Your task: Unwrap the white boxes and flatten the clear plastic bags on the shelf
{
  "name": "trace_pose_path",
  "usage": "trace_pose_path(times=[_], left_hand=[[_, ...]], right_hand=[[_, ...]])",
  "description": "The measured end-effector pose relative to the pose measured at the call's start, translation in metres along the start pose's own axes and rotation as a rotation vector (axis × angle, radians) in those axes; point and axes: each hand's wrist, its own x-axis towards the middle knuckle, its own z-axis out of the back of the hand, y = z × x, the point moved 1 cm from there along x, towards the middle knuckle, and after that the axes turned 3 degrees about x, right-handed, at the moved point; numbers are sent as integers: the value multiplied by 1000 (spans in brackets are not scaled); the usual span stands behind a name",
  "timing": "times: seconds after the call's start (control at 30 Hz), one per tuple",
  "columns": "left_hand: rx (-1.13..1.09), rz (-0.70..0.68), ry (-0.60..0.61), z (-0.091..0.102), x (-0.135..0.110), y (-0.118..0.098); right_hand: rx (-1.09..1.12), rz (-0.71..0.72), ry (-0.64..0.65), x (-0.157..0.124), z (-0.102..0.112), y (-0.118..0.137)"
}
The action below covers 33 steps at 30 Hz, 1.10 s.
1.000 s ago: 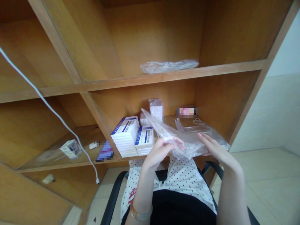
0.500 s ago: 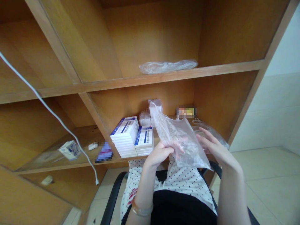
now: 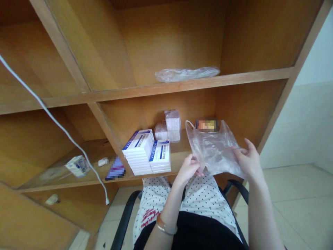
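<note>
A clear plastic bag [image 3: 217, 151] with a looped handle lies spread between my hands at the shelf's front edge. My left hand [image 3: 188, 169] has its fingers closed on the bag's lower left side. On the bag's right side, my right hand [image 3: 249, 161] pinches the film between thumb and fingers, with other fingers raised. Left of the bag, two stacks of white and blue boxes [image 3: 139, 152] stand side by side. Behind them are several small wrapped white packs [image 3: 173, 119].
A blurred yellow-red item [image 3: 206, 125] sits behind the bag. Folded clear plastic [image 3: 187, 74] rests on the upper shelf. In the left compartment are a white carton [image 3: 78, 166] and a purple item [image 3: 116, 169]. A white cable [image 3: 59, 126] hangs across the left. Chair armrests [image 3: 126, 218] flank my legs.
The plastic bag has moved right and been spread flatter, uncovering the small packs. My left hand has shifted right. My right hand, open beside the bag before, now grips its right side.
</note>
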Motion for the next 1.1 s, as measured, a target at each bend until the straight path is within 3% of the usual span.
trace_pose_path(times=[0.07,0.13,0.23,0.4,0.6,0.73,0.87,0.97,1.1], left_hand=[[34,0,-45,-3,5,9],[84,-8,-57,-9,9,15],[186,-37,-67,-20,12,20],[419,-193,-216,-26,14,24],[530,-208,-216,-22,14,27],[629,-177,-269,-23,13,20],[804,-147,-363,-28,9,4],[943,-250,-433,-34,10,-13],[1108,-476,-310,-44,27,-21]], right_hand=[[-162,133,-123,15,4,-7],[-306,218,-167,30,6,-9],[-430,287,-111,50,3,-8],[-639,361,-38,72,-8,-13],[-917,446,109,66,-7,-26],[-1029,444,33,55,2,-28],[-1128,477,140,52,1,-29],[-1196,516,254,56,0,-28],[-1240,542,329,65,3,-27]])
